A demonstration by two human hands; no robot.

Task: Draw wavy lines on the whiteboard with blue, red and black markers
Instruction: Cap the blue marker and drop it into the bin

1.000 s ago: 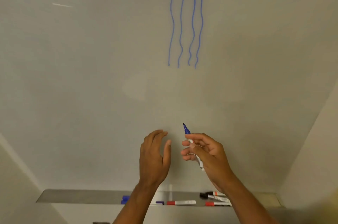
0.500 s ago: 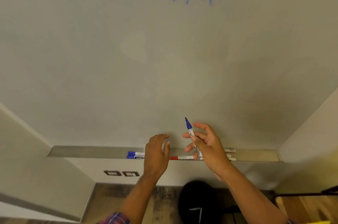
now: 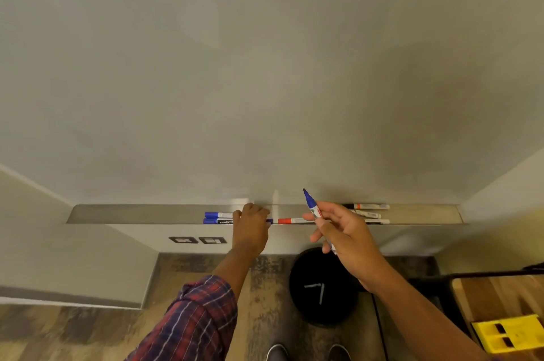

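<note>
The whiteboard (image 3: 265,66) fills the upper view, and no drawn lines show on this part. My right hand (image 3: 347,237) grips an uncapped blue marker (image 3: 310,203), tip pointing up, just in front of the marker tray (image 3: 132,213). My left hand (image 3: 250,231) reaches onto the tray, its fingers curled down over a small blue cap (image 3: 269,221). Two capped blue markers (image 3: 217,215) lie just left of that hand. A red marker (image 3: 294,220) lies between my hands. Further markers (image 3: 371,207), black and red capped, lie behind my right hand.
Two wall sockets (image 3: 197,240) sit below the tray. A round black bin (image 3: 321,287) stands on the floor under my right hand. A wooden table (image 3: 500,296) with a yellow object (image 3: 512,334) is at the lower right. My shoes (image 3: 276,353) show at the bottom.
My view dropped, so the blue wavy lines left the frame. My left hand moved down to the tray onto the blue cap. My right hand lowered with the marker.
</note>
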